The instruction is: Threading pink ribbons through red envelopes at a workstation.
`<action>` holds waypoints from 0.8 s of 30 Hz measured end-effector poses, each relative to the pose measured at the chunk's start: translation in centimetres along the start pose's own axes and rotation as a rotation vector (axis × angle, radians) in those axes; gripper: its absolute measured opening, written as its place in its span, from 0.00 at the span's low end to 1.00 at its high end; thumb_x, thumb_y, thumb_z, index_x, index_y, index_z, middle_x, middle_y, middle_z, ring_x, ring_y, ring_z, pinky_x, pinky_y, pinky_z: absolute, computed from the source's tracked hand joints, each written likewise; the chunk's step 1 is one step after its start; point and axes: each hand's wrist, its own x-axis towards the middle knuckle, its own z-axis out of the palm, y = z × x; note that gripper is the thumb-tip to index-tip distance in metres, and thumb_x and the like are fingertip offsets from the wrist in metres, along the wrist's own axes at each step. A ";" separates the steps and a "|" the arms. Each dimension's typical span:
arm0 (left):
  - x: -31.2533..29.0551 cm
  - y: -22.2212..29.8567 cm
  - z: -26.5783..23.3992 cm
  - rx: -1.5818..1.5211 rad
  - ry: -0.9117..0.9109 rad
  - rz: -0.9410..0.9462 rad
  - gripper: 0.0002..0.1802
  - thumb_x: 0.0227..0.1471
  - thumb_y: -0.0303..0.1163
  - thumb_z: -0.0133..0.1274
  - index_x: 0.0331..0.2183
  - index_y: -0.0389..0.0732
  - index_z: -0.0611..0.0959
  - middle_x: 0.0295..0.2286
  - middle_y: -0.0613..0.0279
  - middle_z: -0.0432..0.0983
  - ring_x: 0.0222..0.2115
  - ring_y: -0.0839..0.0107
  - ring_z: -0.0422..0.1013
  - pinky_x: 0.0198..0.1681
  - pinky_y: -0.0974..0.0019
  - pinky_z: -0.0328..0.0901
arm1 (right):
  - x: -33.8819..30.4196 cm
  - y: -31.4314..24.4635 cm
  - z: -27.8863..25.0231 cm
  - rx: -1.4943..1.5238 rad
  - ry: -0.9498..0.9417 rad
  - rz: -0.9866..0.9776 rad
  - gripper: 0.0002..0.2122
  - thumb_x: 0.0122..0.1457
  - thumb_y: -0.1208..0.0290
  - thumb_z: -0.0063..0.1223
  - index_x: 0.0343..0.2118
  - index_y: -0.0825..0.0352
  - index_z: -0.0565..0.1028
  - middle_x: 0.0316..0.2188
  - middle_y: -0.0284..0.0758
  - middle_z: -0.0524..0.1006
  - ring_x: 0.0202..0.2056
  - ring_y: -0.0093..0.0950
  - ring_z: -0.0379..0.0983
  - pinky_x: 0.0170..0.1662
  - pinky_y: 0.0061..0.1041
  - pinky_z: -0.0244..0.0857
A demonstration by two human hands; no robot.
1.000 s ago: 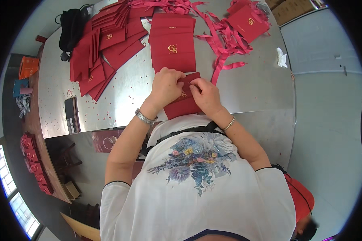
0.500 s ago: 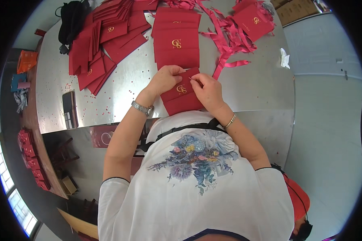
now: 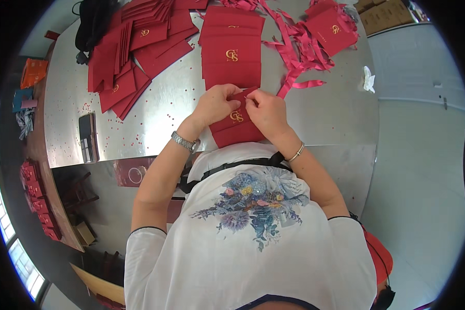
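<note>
Two hands on one piece: left hand (image 3: 216,106) pinches the upper left edge of a gold-marked red envelope (image 3: 240,130), right hand (image 3: 268,111) is closed finger to thumb at its upper right edge. Envelope is at centre of frame, on the near edge of the steel worktop (image 3: 315,124). Lower end shows a flap or a second overlapping piece, can't tell which

Step in hand, my read: fine fingertip work on the envelope's top edge. Whatever is between the right fingertips is too small to make out. Next move calls for left holding steady and right pinching lightly, so the edge doesn't crease

Counts:
- in hand: 1 envelope, maybe 2 if that's an overlap
- envelope row (image 3: 231,42), upper centre: at least 4
- envelope pile (image 3: 151,37), upper left: over a dozen, overlap kills an exact count
- top envelope (image 3: 329,32), upper right: 1 clear, whatever is under it not countable
- pink ribbons (image 3: 295,80), right of the row: many, tangled
- phone (image 3: 87,137), left: 1
- white tissue (image 3: 368,80), right: 1
</note>
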 end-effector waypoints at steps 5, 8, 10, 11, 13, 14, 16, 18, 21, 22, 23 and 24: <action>-1.2 2.4 0.5 0.223 0.143 0.090 0.14 0.43 0.31 0.53 0.36 0.43 0.81 0.30 0.52 0.78 0.34 0.53 0.73 0.36 0.56 0.68 | 1.3 -2.3 -0.8 -0.480 -0.193 -0.230 0.04 0.47 0.74 0.51 0.21 0.67 0.73 0.21 0.43 0.76 0.25 0.40 0.75 0.29 0.38 0.69; -1.4 2.8 0.6 0.309 0.180 0.170 0.11 0.43 0.31 0.52 0.33 0.43 0.80 0.27 0.52 0.77 0.31 0.51 0.73 0.33 0.52 0.67 | 2.0 -3.0 -1.3 -0.463 -0.288 -0.163 0.05 0.43 0.75 0.55 0.24 0.68 0.75 0.23 0.43 0.77 0.27 0.39 0.77 0.31 0.34 0.72; -1.5 3.0 0.7 0.365 0.200 0.231 0.09 0.43 0.31 0.52 0.31 0.42 0.80 0.26 0.52 0.77 0.30 0.51 0.73 0.32 0.51 0.67 | 2.2 -3.4 -1.6 -0.465 -0.297 -0.145 0.05 0.43 0.75 0.55 0.25 0.68 0.75 0.23 0.43 0.77 0.27 0.39 0.77 0.31 0.35 0.72; -1.5 3.3 0.7 0.372 0.193 0.243 0.09 0.43 0.31 0.52 0.31 0.42 0.79 0.25 0.52 0.77 0.30 0.51 0.73 0.32 0.50 0.66 | 2.2 -3.6 -1.6 -0.468 -0.304 -0.124 0.05 0.43 0.75 0.55 0.25 0.69 0.75 0.23 0.44 0.77 0.27 0.40 0.77 0.31 0.35 0.72; -1.7 3.5 0.7 0.381 0.187 0.255 0.08 0.43 0.31 0.52 0.30 0.42 0.79 0.25 0.52 0.77 0.30 0.51 0.73 0.32 0.50 0.66 | 2.4 -3.5 -1.7 -0.458 -0.314 -0.132 0.05 0.44 0.75 0.54 0.25 0.69 0.74 0.22 0.44 0.77 0.27 0.41 0.77 0.31 0.36 0.72; -1.7 3.4 0.6 0.332 0.180 0.226 0.09 0.44 0.31 0.52 0.32 0.42 0.80 0.26 0.52 0.77 0.30 0.51 0.73 0.33 0.51 0.66 | 2.5 -3.4 -1.8 -0.451 -0.322 -0.137 0.05 0.45 0.75 0.54 0.26 0.70 0.74 0.22 0.45 0.77 0.27 0.42 0.77 0.30 0.38 0.71; -1.8 3.1 0.4 0.285 0.178 0.199 0.10 0.44 0.30 0.51 0.33 0.42 0.80 0.27 0.52 0.78 0.31 0.51 0.73 0.33 0.52 0.67 | 2.3 -2.9 -1.8 -0.370 -0.280 -0.081 0.06 0.47 0.75 0.55 0.28 0.69 0.74 0.22 0.43 0.77 0.27 0.41 0.76 0.30 0.37 0.70; -1.9 2.5 0.1 0.122 0.173 0.169 0.12 0.47 0.32 0.51 0.36 0.41 0.82 0.28 0.51 0.78 0.31 0.53 0.74 0.35 0.56 0.68 | 2.4 -2.1 -2.0 -0.290 -0.238 -0.029 0.07 0.49 0.74 0.55 0.30 0.68 0.73 0.22 0.42 0.77 0.27 0.40 0.76 0.30 0.37 0.69; -1.0 2.3 -0.9 -0.038 0.038 0.063 0.14 0.51 0.35 0.50 0.38 0.40 0.82 0.30 0.50 0.78 0.32 0.56 0.75 0.37 0.61 0.68 | 2.3 -1.3 -2.1 0.060 -0.292 0.018 0.12 0.48 0.74 0.59 0.36 0.69 0.72 0.22 0.40 0.77 0.26 0.35 0.76 0.30 0.32 0.68; -0.6 2.1 -1.0 -0.086 0.053 0.040 0.14 0.53 0.35 0.48 0.37 0.38 0.82 0.30 0.51 0.79 0.33 0.61 0.76 0.39 0.65 0.67 | 2.3 -1.3 -2.1 0.125 -0.326 0.062 0.13 0.48 0.74 0.60 0.37 0.70 0.72 0.22 0.39 0.77 0.25 0.33 0.75 0.30 0.30 0.67; -0.3 1.9 -1.3 -0.086 0.058 0.042 0.14 0.53 0.35 0.48 0.37 0.38 0.82 0.30 0.51 0.79 0.33 0.61 0.76 0.39 0.65 0.67 | 2.3 -1.2 -2.2 0.190 -0.360 0.106 0.15 0.47 0.74 0.62 0.38 0.71 0.72 0.22 0.39 0.77 0.25 0.30 0.75 0.30 0.27 0.66; 0.0 1.8 -1.6 -0.094 0.021 0.005 0.14 0.54 0.35 0.48 0.37 0.38 0.82 0.31 0.52 0.79 0.33 0.63 0.76 0.39 0.65 0.67 | 2.2 -1.2 -2.3 0.188 -0.361 0.101 0.15 0.47 0.74 0.62 0.38 0.71 0.72 0.22 0.39 0.77 0.25 0.30 0.75 0.30 0.27 0.66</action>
